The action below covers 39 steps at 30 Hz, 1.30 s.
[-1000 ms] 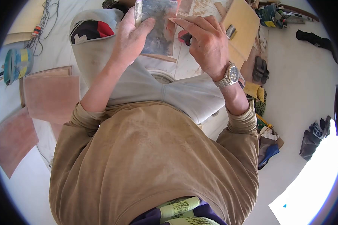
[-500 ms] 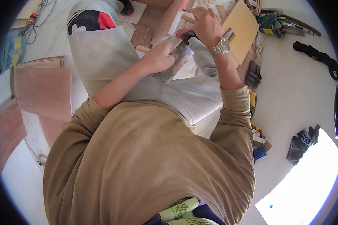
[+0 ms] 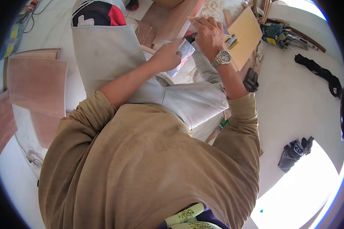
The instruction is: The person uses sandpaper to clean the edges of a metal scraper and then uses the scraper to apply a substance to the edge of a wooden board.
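- A person in a tan long-sleeved shirt (image 3: pixel 149 164) fills most of the view from above, seated on a pale floor (image 3: pixel 302 99) in light grey trousers (image 3: pixel 107 57). Compared with a second ago, the trunk takes up more of the picture and both arms reach further forward and up.
- Pinkish wooden boards (image 3: pixel 36 84) lie stacked on the floor at the person's left; they sit closer to the picture's edge than before.
- A yellow board (image 3: pixel 246 32) lies on the floor ahead, just beyond the right hand.
- A dark rag (image 3: pixel 294 152) lies on the floor at the person's right, well apart from the hands.
- The left hand (image 3: pixel 166 55) holds a worn grey sheet (image 3: pixel 183 53), its grip closed on the sheet's edge. A second ago the sheet was raised flat in front of both hands; now it is lower, tilted, just above the knee.
- The right hand (image 3: pixel 206 32), with a metal wristwatch (image 3: pixel 221 58), has let go of the sheet and rests over a pinkish wooden strip (image 3: pixel 177 23). Its fingers are curled; whether they hold anything cannot be told.
- A pair of dark sandals (image 3: pixel 250 80) lies near the right forearm.
- A small silver cylinder (image 3: pixel 231 40) lies on the yellow board.
- No brand, label or writing can be read.
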Each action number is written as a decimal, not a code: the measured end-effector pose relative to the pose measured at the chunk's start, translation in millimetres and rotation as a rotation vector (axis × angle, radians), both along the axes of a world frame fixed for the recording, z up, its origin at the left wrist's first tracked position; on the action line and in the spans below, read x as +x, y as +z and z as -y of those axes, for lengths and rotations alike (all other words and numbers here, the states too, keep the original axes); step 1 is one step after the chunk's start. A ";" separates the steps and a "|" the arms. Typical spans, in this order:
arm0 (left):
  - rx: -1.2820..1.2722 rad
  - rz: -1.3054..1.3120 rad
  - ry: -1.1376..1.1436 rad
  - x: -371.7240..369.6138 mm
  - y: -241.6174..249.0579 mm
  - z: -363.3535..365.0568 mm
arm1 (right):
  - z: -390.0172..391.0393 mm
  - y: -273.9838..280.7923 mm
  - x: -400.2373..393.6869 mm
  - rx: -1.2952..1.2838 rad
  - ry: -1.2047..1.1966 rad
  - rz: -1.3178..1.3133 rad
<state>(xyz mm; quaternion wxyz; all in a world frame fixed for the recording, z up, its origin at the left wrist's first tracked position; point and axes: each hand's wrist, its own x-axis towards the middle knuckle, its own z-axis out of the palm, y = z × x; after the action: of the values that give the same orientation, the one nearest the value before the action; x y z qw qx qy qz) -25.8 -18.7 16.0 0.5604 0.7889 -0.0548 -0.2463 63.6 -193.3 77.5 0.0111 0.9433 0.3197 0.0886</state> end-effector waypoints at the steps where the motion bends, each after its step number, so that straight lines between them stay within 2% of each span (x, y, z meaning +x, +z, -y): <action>1: 0.001 0.009 0.000 -0.9 -1.4 0.5 | 0.1 2.6 -1.3 0.024 -0.011 -0.033; 5: -0.021 0.049 0.011 -1.5 -5.8 1.5 | 9.0 4.2 11.5 0.105 -0.081 -0.028; 8: -0.038 0.059 0.024 -2.9 -6.1 -0.5 | 19.3 -9.6 26.0 0.057 -0.157 0.032; 17: -0.029 0.074 0.034 -1.1 -5.9 1.5 | 2.8 2.7 -12.0 0.081 -0.045 -0.110; 24: -0.073 0.112 0.070 -7.0 -12.1 2.7 | 10.1 -4.3 24.7 0.043 -0.082 0.025; 34: -0.058 0.055 0.055 -4.4 -3.3 2.0 | -7.2 1.8 -19.5 0.041 -0.014 -0.034; 37: -0.071 0.067 0.045 -4.9 -6.5 1.9 | -6.8 6.7 -21.2 0.066 -0.010 -0.109; 39: -0.058 0.080 0.031 -4.5 -5.5 2.1 | -3.8 7.1 -7.8 0.069 -0.036 -0.058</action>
<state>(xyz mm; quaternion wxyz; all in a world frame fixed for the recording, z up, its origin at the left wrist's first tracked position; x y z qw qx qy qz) -30.4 -20.8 10.6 0.5840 0.7824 -0.0721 -0.2042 55.9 -189.5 84.6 -0.0291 0.9509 0.2996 0.0720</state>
